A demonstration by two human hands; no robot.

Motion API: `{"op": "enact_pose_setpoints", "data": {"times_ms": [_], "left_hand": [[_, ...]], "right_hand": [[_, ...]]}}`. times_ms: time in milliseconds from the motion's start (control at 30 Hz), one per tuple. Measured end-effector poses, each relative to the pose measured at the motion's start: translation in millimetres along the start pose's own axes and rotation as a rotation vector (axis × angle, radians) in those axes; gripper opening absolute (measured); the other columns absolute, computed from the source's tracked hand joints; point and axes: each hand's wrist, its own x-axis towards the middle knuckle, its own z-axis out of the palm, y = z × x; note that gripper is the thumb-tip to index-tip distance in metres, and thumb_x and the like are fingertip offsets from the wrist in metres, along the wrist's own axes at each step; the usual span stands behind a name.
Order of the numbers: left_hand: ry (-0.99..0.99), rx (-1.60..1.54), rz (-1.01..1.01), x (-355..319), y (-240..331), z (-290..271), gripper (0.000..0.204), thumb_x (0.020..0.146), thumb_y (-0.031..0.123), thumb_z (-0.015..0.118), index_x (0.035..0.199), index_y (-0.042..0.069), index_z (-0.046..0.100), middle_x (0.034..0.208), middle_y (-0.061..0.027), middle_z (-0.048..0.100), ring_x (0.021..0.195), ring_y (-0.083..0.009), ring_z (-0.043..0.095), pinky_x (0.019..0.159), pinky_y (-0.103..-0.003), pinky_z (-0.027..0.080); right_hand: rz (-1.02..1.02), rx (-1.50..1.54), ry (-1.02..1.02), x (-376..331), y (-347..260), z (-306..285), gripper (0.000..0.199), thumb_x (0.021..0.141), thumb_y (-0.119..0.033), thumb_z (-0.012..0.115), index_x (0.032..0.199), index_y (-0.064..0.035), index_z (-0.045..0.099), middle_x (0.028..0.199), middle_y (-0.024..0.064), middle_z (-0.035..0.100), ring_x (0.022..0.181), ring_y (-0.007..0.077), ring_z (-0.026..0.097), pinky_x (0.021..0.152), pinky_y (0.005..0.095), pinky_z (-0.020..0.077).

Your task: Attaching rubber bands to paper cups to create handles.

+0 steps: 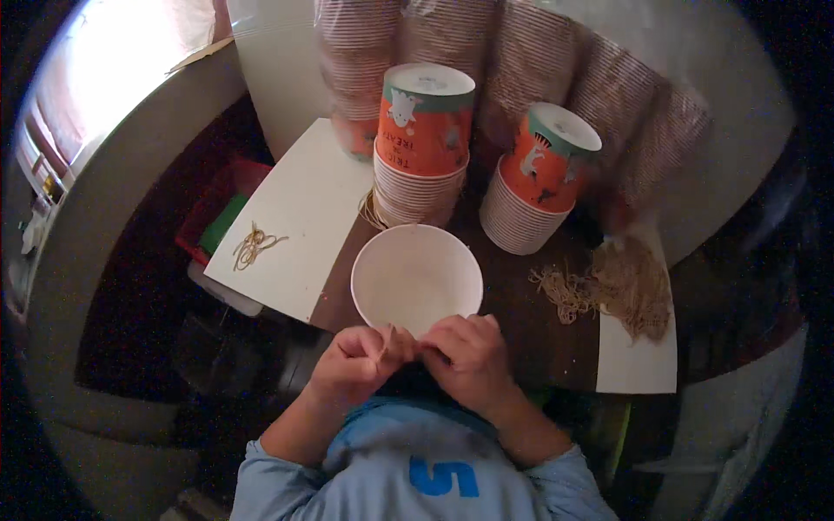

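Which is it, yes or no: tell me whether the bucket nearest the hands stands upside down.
No, the bucket has its open mouth facing up, with its pale inside showing.

The left hand (358, 360) and right hand (475, 358) hide part of the white tub's (417, 269) near rim. Anything pinched between them is too small to tell. The tall cup stacks (534, 56) at the back look blurry, and the top edge cuts them off. The bottom edge cuts off the blue shirt (382, 473).
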Motion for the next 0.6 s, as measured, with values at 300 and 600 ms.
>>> {"op": "enact_pose_setpoints", "data": {"times_ms": [300,600], "left_hand": [[-0.319,0.468,-0.204,6,7,-15,0.008,0.078,0.008,0.064,0.073,0.002,0.062,0.078,-0.008,0.06,0.077,-0.0182,0.055,0.07,-0.03,0.042],[0.58,0.517,-0.05,-43,7,-101,0.039,0.088,0.031,0.048,0.109,-0.001,0.055,0.099,-0.0084,0.06,0.089,-0.0167,0.056,0.078,-0.029,0.044]], "right_hand": [[0.254,-0.337,-0.296,101,97,-10,0.042,0.07,-0.026,0.066,0.105,-0.0045,0.056,0.097,0.0151,0.059,0.091,0.033,0.057,0.076,0.0406,0.0455],[-0.284,0.03,0.292,62,54,-30,0.032,0.072,-0.013,0.06,0.103,-0.0039,0.059,0.102,0.0157,0.061,0.09,0.0323,0.06,0.078,0.04,0.0473]]}}
